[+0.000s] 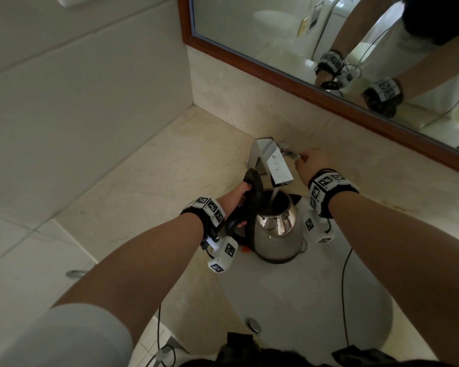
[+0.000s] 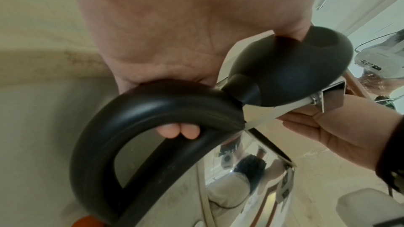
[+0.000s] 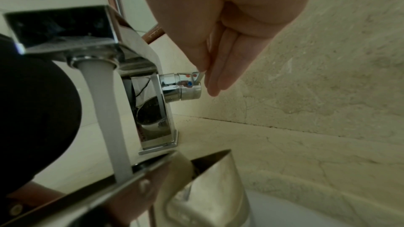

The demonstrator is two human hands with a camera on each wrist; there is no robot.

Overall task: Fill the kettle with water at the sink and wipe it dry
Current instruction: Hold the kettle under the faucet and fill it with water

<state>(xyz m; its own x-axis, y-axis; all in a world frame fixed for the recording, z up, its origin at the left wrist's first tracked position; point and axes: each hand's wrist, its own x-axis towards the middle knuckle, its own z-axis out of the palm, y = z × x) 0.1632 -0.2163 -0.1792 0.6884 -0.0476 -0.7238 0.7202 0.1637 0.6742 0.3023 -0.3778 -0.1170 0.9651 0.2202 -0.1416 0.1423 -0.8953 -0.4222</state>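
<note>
**Kettle under the running tap, one hand on each**

The steel kettle point(image 1: 278, 234) sits upright in the white sink point(image 1: 316, 300), close to the back rim and right under the square chrome tap point(image 1: 273, 161). Its black lid point(image 1: 253, 181) is tipped up and back on the handle side, so the mouth is open. A stream of water point(image 3: 104, 110) falls straight from the spout into the mouth, passing just inside the rim. The gap between spout and rim is short.

The left hand point(image 1: 239, 196) is wrapped round the black handle point(image 2: 131, 118), fingertips point(image 2: 179, 129) curled through the loop, and one finger rests against the raised lid. The right hand point(image 1: 312, 165) reaches past the tap to its far side, fingers held together and pointing down, pinching the thin lever point(image 3: 200, 77) of the round side knob point(image 3: 186, 87). That hand has the stone back wall point(image 3: 328, 58) close behind it.

The stone counter point(image 1: 170, 168) lies bare to the left of the tap as far as the tiled side wall point(image 1: 77, 102). The wood-framed mirror point(image 1: 329, 35) runs above the back wall, well clear of both hands. The front half of the basin is open, with the drain plug point(image 1: 254, 325) near the front edge. A black cable point(image 1: 343, 287) hangs from the right wrist across the bowl.
</note>
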